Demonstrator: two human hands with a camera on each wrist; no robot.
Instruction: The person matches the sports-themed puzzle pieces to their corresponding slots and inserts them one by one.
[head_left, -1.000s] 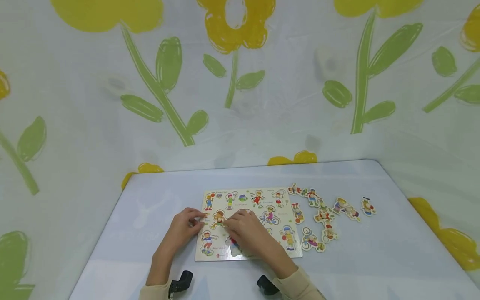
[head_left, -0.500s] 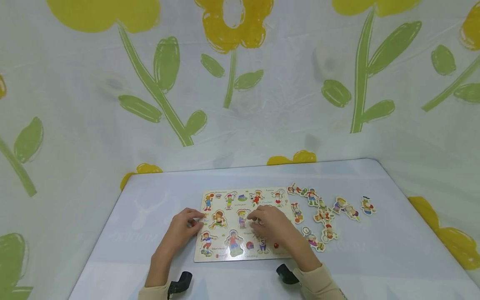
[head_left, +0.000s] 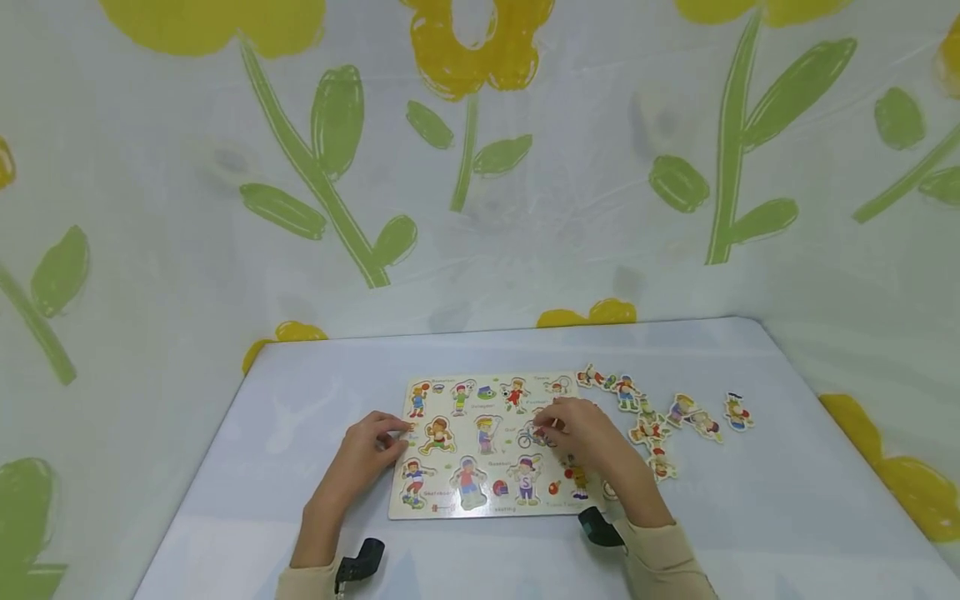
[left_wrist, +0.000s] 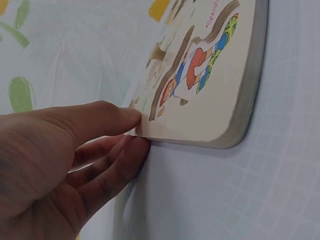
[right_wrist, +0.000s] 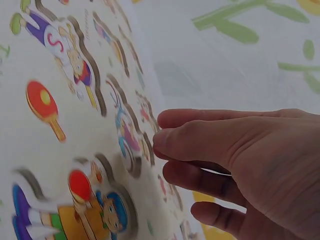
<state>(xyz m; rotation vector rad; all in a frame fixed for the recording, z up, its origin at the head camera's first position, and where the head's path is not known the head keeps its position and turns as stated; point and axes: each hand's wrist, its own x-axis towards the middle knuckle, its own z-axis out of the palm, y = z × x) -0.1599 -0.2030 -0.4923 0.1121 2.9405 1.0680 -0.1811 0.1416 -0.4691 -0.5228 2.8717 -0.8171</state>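
Observation:
A cream wooden puzzle board point(head_left: 465, 442) with printed sports figures lies on the table. My left hand point(head_left: 366, 450) grips its left edge; in the left wrist view the thumb rests on the board's face and the fingers are at the edge. My right hand point(head_left: 588, 433) is over the board's right part, near the bicycle picture point(right_wrist: 127, 132), its fingers bent slightly with nothing seen between them. Runner point(head_left: 438, 437), golfer point(head_left: 486, 435) and skater point(head_left: 468, 482) figures with pale rims sit on the board. Several other figure recesses, such as the table-tennis player's point(right_wrist: 90, 210), show printed pictures.
Several loose puzzle pieces point(head_left: 649, 429) lie right of the board, some overlapping; one is mostly hidden by the right forearm. A separate piece point(head_left: 737, 412) lies farther right. The white table point(head_left: 750, 517) meets a flower-printed curtain point(head_left: 570, 208) behind.
My right hand has moved right across the board, from the golfer figure to near the bicycle picture, uncovering the golfer and skater figures. My left hand stays at the board's left edge.

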